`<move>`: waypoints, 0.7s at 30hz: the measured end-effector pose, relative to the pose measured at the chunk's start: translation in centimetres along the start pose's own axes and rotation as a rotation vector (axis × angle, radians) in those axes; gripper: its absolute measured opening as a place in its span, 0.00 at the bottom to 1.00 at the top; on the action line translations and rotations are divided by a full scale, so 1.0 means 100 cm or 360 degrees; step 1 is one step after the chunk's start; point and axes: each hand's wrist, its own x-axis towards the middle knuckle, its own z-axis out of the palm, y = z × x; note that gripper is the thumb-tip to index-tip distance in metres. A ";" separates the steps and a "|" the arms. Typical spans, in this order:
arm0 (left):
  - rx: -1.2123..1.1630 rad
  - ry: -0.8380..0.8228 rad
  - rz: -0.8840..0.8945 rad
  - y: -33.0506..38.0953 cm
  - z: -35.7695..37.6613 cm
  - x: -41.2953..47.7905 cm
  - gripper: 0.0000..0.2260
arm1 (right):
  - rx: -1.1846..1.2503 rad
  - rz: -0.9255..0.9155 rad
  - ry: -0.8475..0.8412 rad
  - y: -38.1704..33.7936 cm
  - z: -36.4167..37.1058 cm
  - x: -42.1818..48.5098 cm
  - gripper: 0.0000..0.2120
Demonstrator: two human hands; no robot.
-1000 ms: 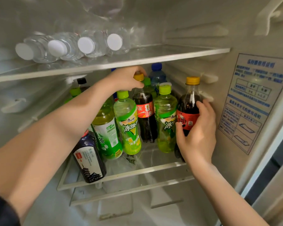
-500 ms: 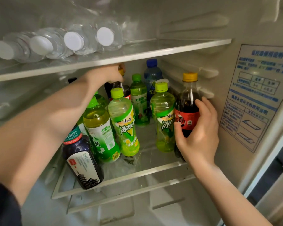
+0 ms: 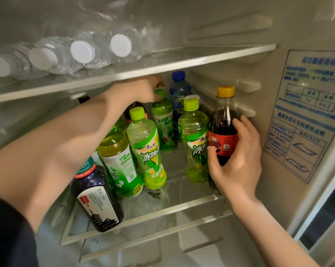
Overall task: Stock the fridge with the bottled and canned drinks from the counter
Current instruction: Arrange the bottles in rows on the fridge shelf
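1. The left hand (image 3: 143, 89) is reaching deep under the upper shelf toward the back edge of the middle shelf (image 3: 162, 211). Over the last second it has been carrying a dark cola bottle (image 3: 133, 108) from the shelf's middle back and to the left, where that bottle is now standing behind a lime-capped tea bottle (image 3: 145, 149).
2. Its fingertips are now sitting at the cap of a green bottle (image 3: 162, 122) in the back row. I cannot tell whether they are pinching it.
3. The right hand (image 3: 238, 157) is still wrapping around the yellow-capped cola bottle (image 3: 223, 130), which is standing upright at the shelf's right edge, near the front right corner.
4. Bare glass is opening up mid-shelf, so room is probably being made for more drinks.
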 end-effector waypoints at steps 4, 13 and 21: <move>0.0020 -0.0221 0.0029 0.013 0.009 0.014 0.23 | -0.0006 -0.0004 -0.0006 0.000 -0.001 0.000 0.32; -0.0071 -0.0184 0.0175 0.011 0.004 0.010 0.13 | -0.0027 -0.0044 -0.0021 0.005 -0.003 -0.001 0.33; -0.0409 -0.0307 0.0219 0.020 -0.006 -0.014 0.07 | -0.0026 -0.0028 -0.0018 0.004 -0.003 -0.002 0.33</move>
